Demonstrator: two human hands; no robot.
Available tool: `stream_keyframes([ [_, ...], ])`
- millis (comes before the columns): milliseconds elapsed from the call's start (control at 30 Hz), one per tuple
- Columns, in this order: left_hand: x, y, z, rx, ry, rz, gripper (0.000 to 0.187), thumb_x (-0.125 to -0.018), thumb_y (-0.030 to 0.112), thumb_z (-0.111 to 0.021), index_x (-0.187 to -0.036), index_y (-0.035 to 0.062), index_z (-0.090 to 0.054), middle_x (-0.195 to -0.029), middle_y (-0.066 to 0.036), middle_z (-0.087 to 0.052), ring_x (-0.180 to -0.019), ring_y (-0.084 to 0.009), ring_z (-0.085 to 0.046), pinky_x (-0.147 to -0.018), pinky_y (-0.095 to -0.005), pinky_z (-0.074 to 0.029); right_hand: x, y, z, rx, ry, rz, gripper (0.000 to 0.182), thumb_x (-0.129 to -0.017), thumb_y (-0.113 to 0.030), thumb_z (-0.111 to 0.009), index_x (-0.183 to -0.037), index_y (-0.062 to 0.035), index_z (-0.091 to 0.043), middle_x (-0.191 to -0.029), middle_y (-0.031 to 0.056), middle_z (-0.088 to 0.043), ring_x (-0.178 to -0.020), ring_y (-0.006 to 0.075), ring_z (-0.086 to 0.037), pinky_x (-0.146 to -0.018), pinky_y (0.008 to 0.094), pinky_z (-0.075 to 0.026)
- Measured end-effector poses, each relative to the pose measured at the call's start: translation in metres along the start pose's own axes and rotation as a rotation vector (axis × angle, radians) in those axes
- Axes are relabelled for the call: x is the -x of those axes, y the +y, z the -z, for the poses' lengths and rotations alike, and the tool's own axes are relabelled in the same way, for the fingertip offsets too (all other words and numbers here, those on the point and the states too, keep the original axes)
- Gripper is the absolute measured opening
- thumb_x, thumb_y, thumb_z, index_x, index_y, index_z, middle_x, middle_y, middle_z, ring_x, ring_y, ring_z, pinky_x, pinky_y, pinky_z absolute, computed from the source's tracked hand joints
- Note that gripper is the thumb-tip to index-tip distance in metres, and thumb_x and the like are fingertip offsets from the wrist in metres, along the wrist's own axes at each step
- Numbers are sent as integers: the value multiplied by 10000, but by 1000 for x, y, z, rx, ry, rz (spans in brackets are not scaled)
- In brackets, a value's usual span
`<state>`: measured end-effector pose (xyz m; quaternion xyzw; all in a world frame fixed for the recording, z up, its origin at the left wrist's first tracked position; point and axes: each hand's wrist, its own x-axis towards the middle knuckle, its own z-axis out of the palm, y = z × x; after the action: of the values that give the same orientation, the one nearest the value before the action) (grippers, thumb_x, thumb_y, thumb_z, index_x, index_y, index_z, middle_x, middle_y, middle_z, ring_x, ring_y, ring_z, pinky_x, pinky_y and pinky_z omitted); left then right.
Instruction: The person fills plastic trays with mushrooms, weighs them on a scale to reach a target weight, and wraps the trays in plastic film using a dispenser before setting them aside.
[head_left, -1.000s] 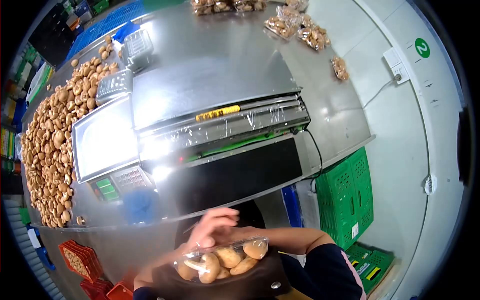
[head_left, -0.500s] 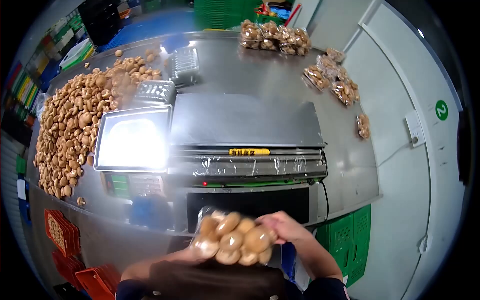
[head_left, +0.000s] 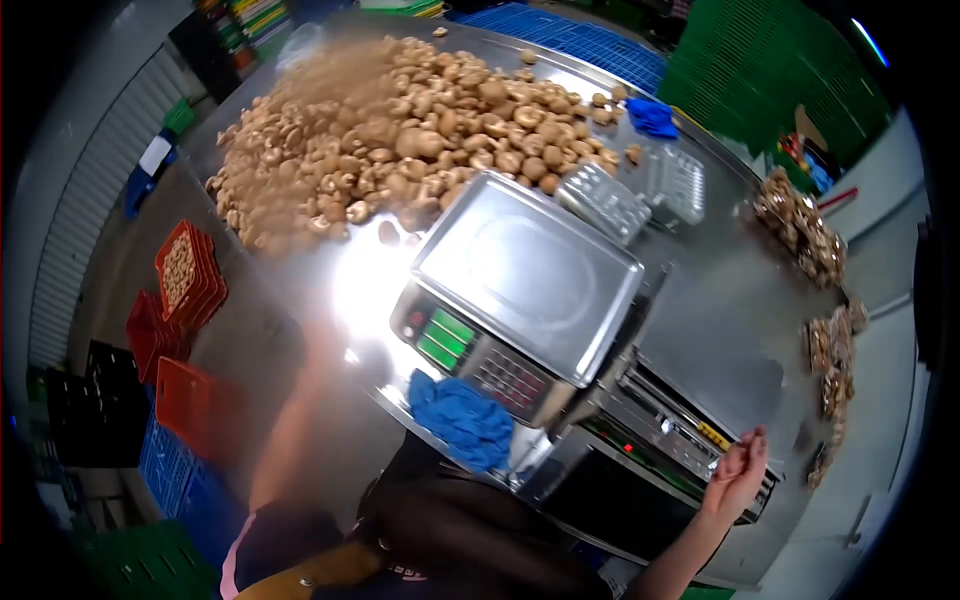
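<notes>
My left hand (head_left: pixel 322 340) is smeared by motion over the table's front edge, left of the scale and short of the mushroom heap; its fingers do not show. My right hand (head_left: pixel 738 472) is at the right end of the wrapping machine (head_left: pixel 660 440), its fingers loosely curled and apart, with nothing seen in them. Between the hands stands a scale with a bare steel pan (head_left: pixel 530 270) and a green display. A crumpled blue cloth (head_left: pixel 462 420) lies against the scale's front. Brown mushrooms (head_left: pixel 430 140) lie in a large heap beyond my left hand.
Clear plastic trays (head_left: pixel 605 200) are stacked behind the scale. Wrapped mushroom packs (head_left: pixel 800 225) line the table's far right side. Another blue cloth (head_left: pixel 652 117) lies beside the heap. Red crates (head_left: pixel 190 275) stand on the floor at left, green crates (head_left: pixel 770 75) behind.
The mushroom pack has left my hands. My left hand has swung left, my right hand has moved right over the machine. The view has turned left toward the heap and scale.
</notes>
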<state>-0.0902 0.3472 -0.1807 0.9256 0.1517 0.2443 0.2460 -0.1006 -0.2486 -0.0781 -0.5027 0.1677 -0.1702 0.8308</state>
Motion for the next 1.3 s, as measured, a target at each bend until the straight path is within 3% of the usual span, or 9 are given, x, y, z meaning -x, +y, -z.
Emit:
stream_keyframes([
  [167,-39,-154,-9,-366,-96,45,507,-733,-5,-666,-1212,63,-515,-1176,-199,-534,-1059,-357,-539,-938,-445,-401,28,47,-159,585,-217,45,265,-957,-136,-504,-1169,23,-516,-811,94,-618,-472,44,-446,-399,176,-316],
  [267,-66,-199,-8,-643,-611,110,377,-759,-10,-635,-1122,69,-570,-1021,-200,-607,-994,-360,-582,-865,-441,-436,30,79,-241,776,-390,-24,232,-934,-77,-537,-1146,17,-546,-830,76,-648,-542,58,-533,-474,182,-389],
  [333,-77,-223,-14,-84,-432,174,277,-784,-11,-609,-1051,63,-594,-916,-186,-634,-925,-379,-607,-794,-436,-466,10,109,-272,890,-449,10,231,-915,-55,-561,-1135,15,-563,-820,70,-651,-619,86,-590,-556,213,-454],
  [467,-130,-193,-25,37,20,107,548,-792,-61,-591,-1314,10,-441,-1144,-219,-564,-1060,-359,-572,-886,-403,-457,-76,163,-307,1224,-469,331,317,-865,-61,-606,-1169,9,-554,-1099,183,-626,-956,256,-636,-813,347,-518],
  [500,-145,-177,-19,97,-21,139,601,-823,6,-531,-1393,-23,-339,-1357,-251,-420,-1282,-375,-403,-1078,-414,-319,-98,177,-307,1325,-479,430,384,-842,-73,-635,-1201,10,-528,-1166,194,-589,-1038,281,-593,-876,366,-488],
  [667,-165,-201,-71,-171,-3,-200,914,-709,187,-765,-1459,58,-257,-1541,-233,-102,-1402,-424,-162,-1122,-505,-187,-215,223,-294,1741,-463,638,801,-686,-183,-806,-1344,7,-391,-1340,216,-476,-1260,375,-438,-1086,414,-330],
  [867,-182,-137,-43,155,-112,181,901,-673,122,-771,-1441,78,-301,-1552,-207,-95,-1395,-406,-182,-1127,-467,-189,-264,223,-300,1900,-668,250,1072,-525,-341,-903,-1371,17,-352,-1372,201,-448,-1289,351,-413,-1095,400,-335],
  [967,-186,-110,-29,296,-123,360,899,-663,86,-761,-1437,68,-303,-1552,-209,-102,-1391,-406,-200,-1126,-458,-200,-271,232,-285,1824,-685,377,1083,-497,-357,-910,-1363,5,-370,-1335,187,-481,-1255,353,-442,-1078,393,-354],
  [1300,-172,-108,-39,256,-7,262,847,-703,82,-705,-1436,33,-285,-1553,-205,-117,-1387,-403,-209,-1133,-469,-155,-231,206,-306,1804,-604,503,980,-519,-356,-891,-1302,1,-423,-1189,184,-566,-1131,363,-508,-997,410,-408],
])
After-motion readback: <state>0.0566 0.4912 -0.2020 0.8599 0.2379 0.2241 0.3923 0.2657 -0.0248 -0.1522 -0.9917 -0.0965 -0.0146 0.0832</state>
